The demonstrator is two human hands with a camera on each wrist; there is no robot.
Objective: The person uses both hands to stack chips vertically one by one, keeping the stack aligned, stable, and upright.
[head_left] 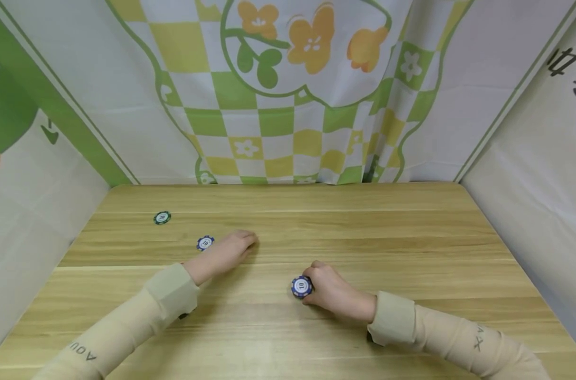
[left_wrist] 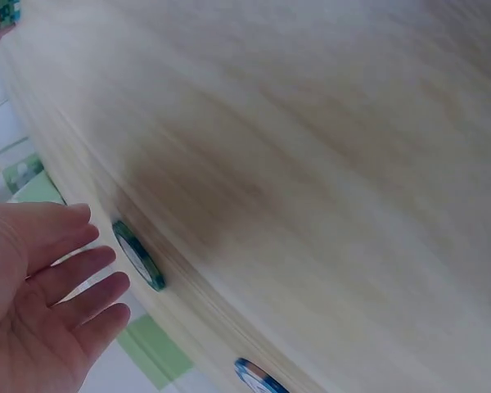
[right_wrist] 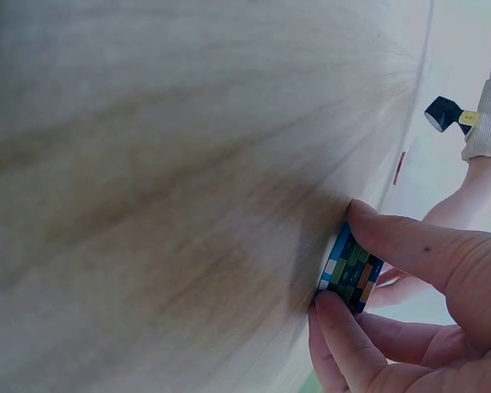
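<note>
The right hand (head_left: 337, 293) pinches the chip stack (head_left: 300, 286) by its side, about midway between the table's (head_left: 411, 237) left and right edges; the left hand (head_left: 227, 254), fingers loose, holds nothing. Probably stiff and light (layers may slide, so grasp the full side), it faces 10 upward, axis roughly upright.

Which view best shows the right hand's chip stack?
The right wrist view: the layered edges of the chip stack show close up in the right hand. The head view gives the blue top chip, marked 10, but smaller; the left wrist view catches only part, at its top-left corner.
</note>
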